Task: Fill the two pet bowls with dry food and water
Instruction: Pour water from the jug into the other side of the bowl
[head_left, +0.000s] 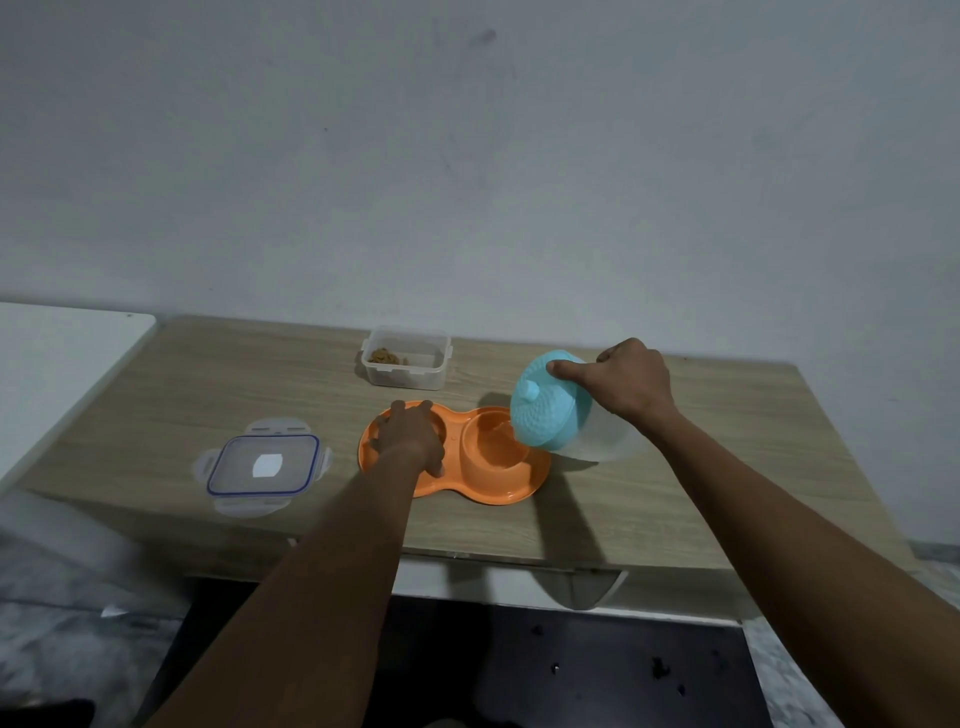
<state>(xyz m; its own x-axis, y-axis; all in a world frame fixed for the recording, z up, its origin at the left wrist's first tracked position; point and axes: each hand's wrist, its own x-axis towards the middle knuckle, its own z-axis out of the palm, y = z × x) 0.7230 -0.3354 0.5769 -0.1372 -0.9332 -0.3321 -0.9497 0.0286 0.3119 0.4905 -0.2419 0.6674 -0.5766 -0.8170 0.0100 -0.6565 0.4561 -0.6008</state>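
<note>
Head view: a wood-grain table top (218, 395) is seen against a pale wall, and on it, near the front middle, lies an orange plastic double pet dish (498, 488) with two round bowls moulded side by side. The left bowl is covered by the left hand (410, 436), which is laid flat over it with fingers spread, pressing on the dish rather than clenched around anything; what lies in that bowl cannot be told. The right bowl (493, 441) is open to view, and a thin clear stream seems to enter it at its far right edge, though the level of water inside is hard to judge. Above and just right of that bowl, a clear plastic jug with a turquoise textured lid (550, 400) is held tilted steeply toward the left, its lidded mouth over the bowl's rim. The jug is grasped by the right hand (636, 382), closed around its far side with the thumb pressed on the lid. Behind the dish, apart from it, a small clear rectangular plastic container (406, 358) stands open, with a small heap of brown dry food (384, 357) in its left part. To the left of the dish, well apart, a clear snap-lock lid with a blue seal (263, 464) lies flat on the table.
</note>
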